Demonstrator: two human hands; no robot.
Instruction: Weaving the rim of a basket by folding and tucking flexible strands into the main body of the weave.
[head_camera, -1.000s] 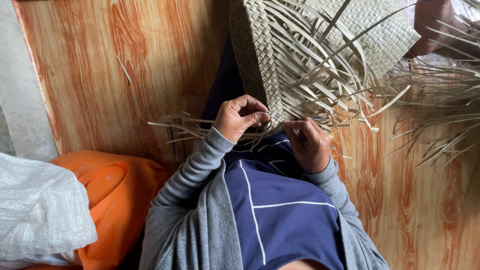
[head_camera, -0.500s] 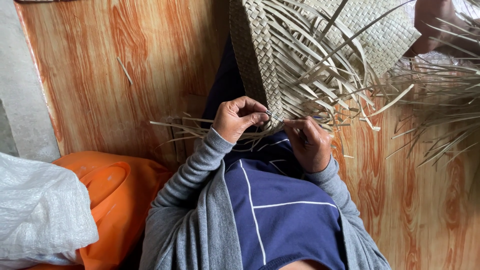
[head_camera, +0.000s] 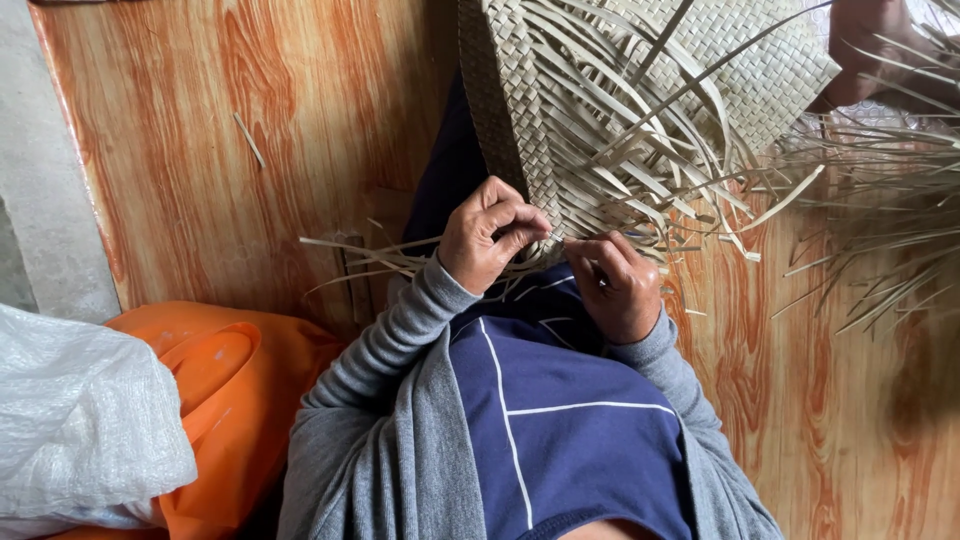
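At centre frame, the left hand (head_camera: 492, 237) and right hand (head_camera: 613, 283) pinched loose strips (head_camera: 640, 180) at the woven mat (head_camera: 740, 70) edge, mid-plait above the wooden floor (head_camera: 250, 150).

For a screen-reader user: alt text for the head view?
Two hands, left hand and right hand, pinch pale strips at the edge of a half-woven mat lying over the person's lap on a wood-grain floor. An orange bag lies beside them.

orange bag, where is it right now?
Head view, lower left: the orange bag lies on the wooden floor, beside the person's left sleeve, with a white woven sack overlapping its left edge.
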